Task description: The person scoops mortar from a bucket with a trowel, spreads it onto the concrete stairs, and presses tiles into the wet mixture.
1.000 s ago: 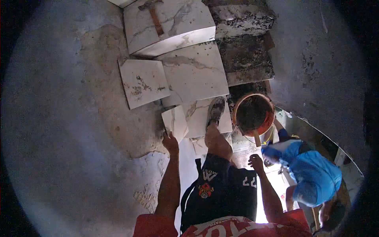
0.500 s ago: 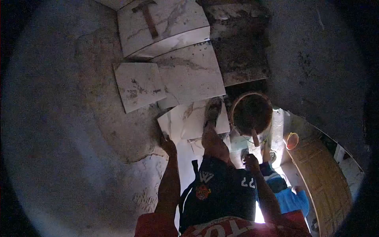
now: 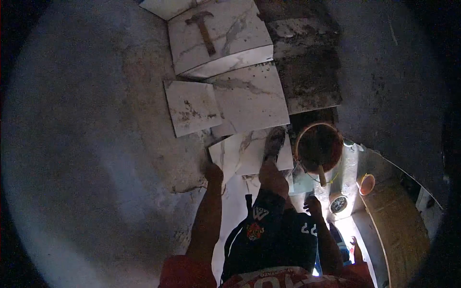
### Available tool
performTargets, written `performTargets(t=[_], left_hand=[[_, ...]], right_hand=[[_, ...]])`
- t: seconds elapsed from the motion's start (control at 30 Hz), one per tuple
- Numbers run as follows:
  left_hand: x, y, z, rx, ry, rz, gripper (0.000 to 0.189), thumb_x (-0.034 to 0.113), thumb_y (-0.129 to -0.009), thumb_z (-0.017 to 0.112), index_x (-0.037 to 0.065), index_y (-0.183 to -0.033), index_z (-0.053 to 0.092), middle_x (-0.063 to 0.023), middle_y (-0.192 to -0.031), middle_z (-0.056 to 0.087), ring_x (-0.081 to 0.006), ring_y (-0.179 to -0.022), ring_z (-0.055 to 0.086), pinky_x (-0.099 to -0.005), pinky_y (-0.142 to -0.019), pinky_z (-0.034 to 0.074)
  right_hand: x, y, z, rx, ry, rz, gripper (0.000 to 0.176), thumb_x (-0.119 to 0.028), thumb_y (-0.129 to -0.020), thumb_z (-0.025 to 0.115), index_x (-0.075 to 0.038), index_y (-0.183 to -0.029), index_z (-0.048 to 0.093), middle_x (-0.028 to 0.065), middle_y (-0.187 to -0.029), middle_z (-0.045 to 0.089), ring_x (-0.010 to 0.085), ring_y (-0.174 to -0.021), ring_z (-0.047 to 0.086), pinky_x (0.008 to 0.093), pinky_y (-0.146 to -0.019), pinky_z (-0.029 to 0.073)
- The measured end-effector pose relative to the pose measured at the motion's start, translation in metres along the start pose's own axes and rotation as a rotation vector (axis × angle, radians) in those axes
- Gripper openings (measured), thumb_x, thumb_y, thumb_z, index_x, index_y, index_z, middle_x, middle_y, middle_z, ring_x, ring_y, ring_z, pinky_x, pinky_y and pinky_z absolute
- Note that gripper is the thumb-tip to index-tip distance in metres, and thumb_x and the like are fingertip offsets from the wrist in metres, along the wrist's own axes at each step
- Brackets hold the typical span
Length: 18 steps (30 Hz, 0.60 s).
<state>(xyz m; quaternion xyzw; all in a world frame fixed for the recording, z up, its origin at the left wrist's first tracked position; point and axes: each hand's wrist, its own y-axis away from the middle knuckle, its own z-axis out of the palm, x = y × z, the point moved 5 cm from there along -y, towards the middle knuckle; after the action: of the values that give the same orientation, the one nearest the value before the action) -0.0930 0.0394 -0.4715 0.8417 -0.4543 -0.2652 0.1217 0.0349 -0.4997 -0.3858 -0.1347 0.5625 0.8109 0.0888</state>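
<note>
My left hand [image 3: 213,173] is down by the left corner of a white marbled stair tile [image 3: 247,152], against the wall. Its fingers are dark and smeared, so their grip does not show. My right hand [image 3: 313,206] hangs in the air beside my shorts, fingers loosely bent and apart, with nothing visible in them. My shoe [image 3: 274,141] rests on that same stair tile. One step up, a smaller white tile [image 3: 193,108] with dark smudges leans by the wall, over part of a larger marbled tile [image 3: 252,98].
A hammer [image 3: 205,33] lies on a higher tiled step. Right of my foot stands a bucket [image 3: 319,149] with a handle sticking out. Rough bare steps [image 3: 307,62] run along the right. Below are a small orange bucket [image 3: 367,184], a wooden door [image 3: 394,216] and another person's hand [image 3: 356,247].
The view has shifted, so the steps appear farther right and slightly lower. My left hand has stayed near the tile corner. The other person below has moved mostly out of sight behind my arm.
</note>
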Motion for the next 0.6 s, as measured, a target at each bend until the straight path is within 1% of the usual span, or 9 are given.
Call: performTargets(t=[0.07,0.13,0.23,0.3,0.37,0.4,0.43,0.53,0.6], left_hand=[[0.006,-0.015,0.008,-0.143,-0.125,0.111,0.026,0.031,-0.076,0.048,0.008,-0.08,0.06,-0.0111,-0.082,0.057,-0.0244,-0.077,0.054,-0.0417,-0.069,0.043],[-0.004,-0.023,-0.119,-0.049,0.221,-0.167,0.026,0.026,-0.074,0.05,0.007,-0.09,0.058,-0.0121,-0.088,0.057,-0.0276,-0.081,0.054,-0.0422,-0.073,0.042],[-0.022,-0.043,-0.234,0.494,0.176,-0.016,0.022,0.024,-0.075,0.052,0.008,-0.089,0.058,-0.0119,-0.088,0.057,-0.031,-0.081,0.053,-0.0414,-0.07,0.043],[-0.037,-0.081,-0.251,0.207,0.189,-0.241,0.027,0.025,-0.077,0.055,0.004,-0.095,0.056,-0.0101,-0.091,0.058,-0.0278,-0.087,0.053,-0.0396,-0.072,0.043],[-0.033,-0.076,-0.269,0.77,0.866,-0.026,0.031,0.024,-0.075,0.06,0.002,-0.096,0.055,-0.0092,-0.094,0.058,-0.0244,-0.087,0.054,-0.0372,-0.071,0.044],[-0.036,-0.086,-0.26,0.704,1.438,-0.386,0.033,0.025,-0.075,0.061,0.0,-0.096,0.055,-0.0091,-0.097,0.056,-0.0236,-0.086,0.054,-0.0366,-0.071,0.045],[-0.025,-0.086,-0.264,0.543,1.971,-0.783,0.035,0.027,-0.075,0.062,-0.001,-0.096,0.055,-0.0091,-0.101,0.055,-0.0228,-0.085,0.054,-0.036,-0.072,0.045],[-0.07,-0.14,-0.152,0.481,1.579,-0.775,0.04,0.024,-0.074,0.064,-0.003,-0.1,0.051,-0.0115,-0.104,0.053,-0.0245,-0.081,0.055,-0.038,-0.07,0.046],[-0.034,-0.106,-0.239,0.564,1.793,-0.65,0.041,0.024,-0.074,0.064,-0.004,-0.1,0.05,-0.0126,-0.105,0.052,-0.025,-0.082,0.054,-0.0389,-0.07,0.046]], right_hand=[[0.008,-0.005,-0.004,0.106,0.137,0.094,0.022,-0.021,-0.08,0.049,-0.005,-0.094,0.047,0.0103,-0.072,0.058,0.0195,-0.053,0.057,0.0279,-0.041,0.044],[0.008,-0.005,0.0,0.134,0.199,0.092,0.022,-0.021,-0.08,0.049,-0.005,-0.094,0.047,0.0102,-0.071,0.057,0.0194,-0.053,0.057,0.0276,-0.041,0.044],[0.015,0.004,0.0,0.219,0.325,0.07,0.02,-0.02,-0.079,0.051,-0.007,-0.095,0.047,0.0103,-0.07,0.056,0.0199,-0.053,0.057,0.0281,-0.042,0.045],[0.029,0.004,-0.005,0.124,0.082,0.065,0.02,-0.019,-0.079,0.051,-0.007,-0.095,0.047,0.0102,-0.07,0.056,0.0201,-0.053,0.057,0.029,-0.043,0.045],[0.017,0.014,0.001,0.192,0.259,-0.156,0.018,-0.018,-0.08,0.052,-0.007,-0.094,0.048,0.0102,-0.072,0.057,0.0197,-0.055,0.057,0.0302,-0.045,0.046],[0.027,-0.004,-0.013,0.155,1.018,-0.236,0.02,-0.02,-0.08,0.052,-0.005,-0.094,0.049,0.0107,-0.075,0.058,0.0184,-0.058,0.058,0.0295,-0.048,0.047],[0.008,0.012,-0.002,0.224,0.751,-0.137,0.022,-0.021,-0.08,0.052,-0.004,-0.093,0.049,0.0108,-0.075,0.059,0.0176,-0.058,0.058,0.0289,-0.049,0.047],[0.005,0.027,0.004,0.333,0.638,-0.132,0.024,-0.023,-0.08,0.052,-0.002,-0.093,0.05,0.0109,-0.073,0.059,0.0164,-0.058,0.059,0.0284,-0.05,0.047],[0.011,0.027,-0.006,0.38,0.808,-0.22,0.025,-0.023,-0.08,0.053,-0.002,-0.092,0.051,0.011,-0.071,0.06,0.016,-0.058,0.059,0.0285,-0.051,0.047]])
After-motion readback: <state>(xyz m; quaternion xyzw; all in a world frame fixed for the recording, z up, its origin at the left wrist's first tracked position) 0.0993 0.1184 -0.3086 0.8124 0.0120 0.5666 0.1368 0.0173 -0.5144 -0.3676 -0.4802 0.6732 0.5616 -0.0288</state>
